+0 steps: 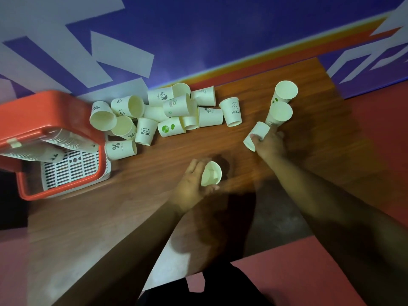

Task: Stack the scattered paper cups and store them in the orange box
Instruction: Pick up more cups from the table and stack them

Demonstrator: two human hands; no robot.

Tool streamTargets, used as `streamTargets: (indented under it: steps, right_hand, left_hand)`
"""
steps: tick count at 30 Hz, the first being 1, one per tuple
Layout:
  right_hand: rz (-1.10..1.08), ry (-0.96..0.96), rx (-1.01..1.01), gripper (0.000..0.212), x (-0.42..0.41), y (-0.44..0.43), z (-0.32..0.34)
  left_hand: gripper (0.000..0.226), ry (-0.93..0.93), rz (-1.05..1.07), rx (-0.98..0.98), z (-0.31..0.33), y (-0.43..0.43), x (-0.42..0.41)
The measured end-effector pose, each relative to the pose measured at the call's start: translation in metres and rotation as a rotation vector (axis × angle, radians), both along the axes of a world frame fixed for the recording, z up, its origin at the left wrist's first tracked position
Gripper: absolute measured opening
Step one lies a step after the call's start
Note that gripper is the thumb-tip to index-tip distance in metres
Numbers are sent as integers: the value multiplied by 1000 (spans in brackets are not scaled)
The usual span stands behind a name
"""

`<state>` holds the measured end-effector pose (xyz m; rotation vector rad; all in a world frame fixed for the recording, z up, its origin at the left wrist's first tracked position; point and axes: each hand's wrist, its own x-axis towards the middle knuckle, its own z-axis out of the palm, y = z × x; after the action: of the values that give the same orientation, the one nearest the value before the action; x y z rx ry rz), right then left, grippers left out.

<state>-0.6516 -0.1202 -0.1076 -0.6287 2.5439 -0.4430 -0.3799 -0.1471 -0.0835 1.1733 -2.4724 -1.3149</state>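
Several white paper cups (176, 106) lie scattered in a heap at the back of the wooden table (154, 206). My left hand (192, 184) grips an upright cup (210, 173) near the table's middle, mouth up. To the right, my right hand (270, 143) grips a tilted cup (256, 135) lying on its side. Two upright cups (286, 90) (280, 113) stand just beyond that hand. The orange box (44, 109) sits at the left edge with stacks of cups (66, 140) lying inside.
A purple and white patterned wall runs behind the table. The box has a white slotted grid (70, 166) on its floor. Red flooring shows to the right and below the table's front edge.
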Motion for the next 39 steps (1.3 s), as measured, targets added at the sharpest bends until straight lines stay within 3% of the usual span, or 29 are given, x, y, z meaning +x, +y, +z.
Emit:
streamTargets:
  steps: [5, 10, 14, 18, 21, 24, 26, 31, 36, 39]
  right_hand:
    - [0, -35, -5, 68, 3, -4, -3]
    - [126, -2, -244, 20, 17, 6, 11]
    - [104, -156, -507, 21, 34, 6, 52]
    - [240, -228, -665, 17, 55, 3, 91]
    - [387, -368, -605, 36, 76, 4, 103]
    - [532, -342, -477, 69, 87, 8, 90]
    - [566, -318, -437, 80, 91, 9, 82]
    - [690, -161, -405, 78, 99, 8, 58]
    - [784, -84, -372, 91, 97, 11, 33]
    - [607, -204, -378, 84, 82, 9, 43]
  left_hand:
    - [76, -13, 54, -25, 1, -20, -21]
    - [88, -13, 52, 3, 5, -43, -25]
    - [69, -9, 252, -124, 9, -84, -16]
    - [61, -91, 366, -330, 16, -139, -14]
    - [68, -144, 267, -381, 19, -171, -25]
    - [79, -222, 145, -339, 16, -191, -39]
    - [84, -276, 68, -315, 11, -200, -46]
    - [80, -398, -20, -381, -1, -210, -53]
    - [73, -334, 54, -387, 0, -205, -58]
    - [72, -195, 167, -344, 14, -195, -59]
